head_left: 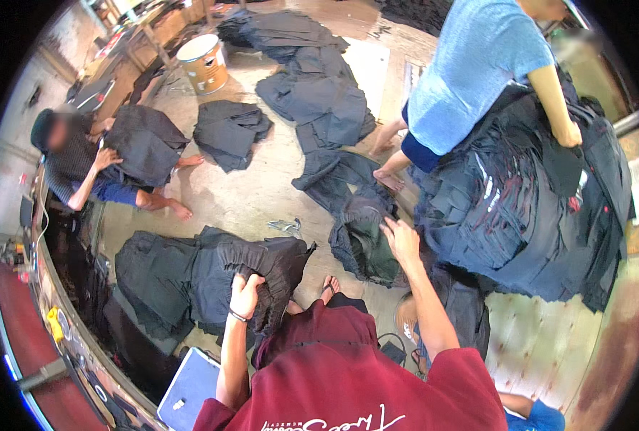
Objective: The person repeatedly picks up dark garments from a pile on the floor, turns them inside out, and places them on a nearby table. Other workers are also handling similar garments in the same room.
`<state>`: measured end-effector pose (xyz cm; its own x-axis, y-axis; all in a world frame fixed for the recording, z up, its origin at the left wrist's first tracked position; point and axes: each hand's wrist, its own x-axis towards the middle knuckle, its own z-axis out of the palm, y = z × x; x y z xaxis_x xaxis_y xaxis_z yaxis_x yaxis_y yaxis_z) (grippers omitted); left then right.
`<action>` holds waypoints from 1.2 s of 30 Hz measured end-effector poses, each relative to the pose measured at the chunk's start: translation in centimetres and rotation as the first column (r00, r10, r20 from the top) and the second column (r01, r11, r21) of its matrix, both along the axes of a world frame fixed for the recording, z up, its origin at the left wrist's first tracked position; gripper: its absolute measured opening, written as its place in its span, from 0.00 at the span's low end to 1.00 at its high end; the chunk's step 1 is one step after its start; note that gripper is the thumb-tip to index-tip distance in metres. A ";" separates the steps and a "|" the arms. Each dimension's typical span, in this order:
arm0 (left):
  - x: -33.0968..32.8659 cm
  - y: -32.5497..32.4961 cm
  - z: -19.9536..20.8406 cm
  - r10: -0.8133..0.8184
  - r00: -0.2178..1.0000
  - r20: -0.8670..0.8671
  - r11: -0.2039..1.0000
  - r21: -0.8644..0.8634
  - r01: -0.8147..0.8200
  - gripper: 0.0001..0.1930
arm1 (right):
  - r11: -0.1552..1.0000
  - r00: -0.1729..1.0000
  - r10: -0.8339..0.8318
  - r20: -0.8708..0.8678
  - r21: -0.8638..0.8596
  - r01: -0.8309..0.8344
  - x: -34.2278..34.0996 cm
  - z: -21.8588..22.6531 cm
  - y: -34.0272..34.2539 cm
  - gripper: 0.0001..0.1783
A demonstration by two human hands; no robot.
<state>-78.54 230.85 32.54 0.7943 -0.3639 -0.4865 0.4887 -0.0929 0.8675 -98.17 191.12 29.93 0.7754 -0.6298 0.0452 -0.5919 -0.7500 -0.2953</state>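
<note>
My left hand [246,293] is closed on the gathered elastic waistband of a pair of black trousers [272,269]. That garment rests on a spread of dark garments [161,276] on the floor at my left. My right hand [403,243] is held out with its fingers stretched apart, holding nothing that I can see. It is over or beside another dark garment with a gathered waistband [362,233], whose legs trail off toward the far side. Whether the fingertips touch the cloth I cannot tell.
A person in a blue shirt [477,65] bends over a large heap of dark garments [506,215] at the right. Another person [75,158] sits at the left with dark cloth. A brown drum [203,68] and garment piles [312,86] stand farther off. A blue-grey lid [198,388] is near my left arm.
</note>
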 end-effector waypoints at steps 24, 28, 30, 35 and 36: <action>0.3 -4.1 15.6 -0.182 0.478 0.859 0.976 0.218 -0.020 0.29 | 0.350 0.891 -0.263 0.370 0.897 -0.270 10.6 6.6 14.9 0.14; -1.7 -4.2 17.8 -0.219 0.556 0.802 0.967 0.255 0.013 0.31 | 0.310 0.874 -0.214 0.436 0.879 -0.362 10.1 8.3 15.3 0.13; -2.0 -4.4 18.3 -0.215 0.502 0.837 0.969 0.246 0.005 0.33 | 0.310 0.870 -0.231 0.435 0.881 -0.358 10.0 8.9 15.9 0.13; -2.4 -4.5 18.6 -0.277 0.472 0.837 0.954 0.299 0.030 0.33 | 0.198 0.832 -0.310 0.461 0.887 -0.418 9.4 10.0 16.8 0.14; -2.5 -4.5 18.5 -0.287 0.472 0.834 0.952 0.303 0.045 0.33 | 0.199 0.832 -0.327 0.448 0.894 -0.403 9.3 10.0 17.0 0.14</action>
<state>-81.07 226.35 51.01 0.7870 -0.5231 0.3271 -0.5372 -0.3205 0.7802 -88.86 208.08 39.91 0.8816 -0.4206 -0.2142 -0.0781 0.3176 -0.9450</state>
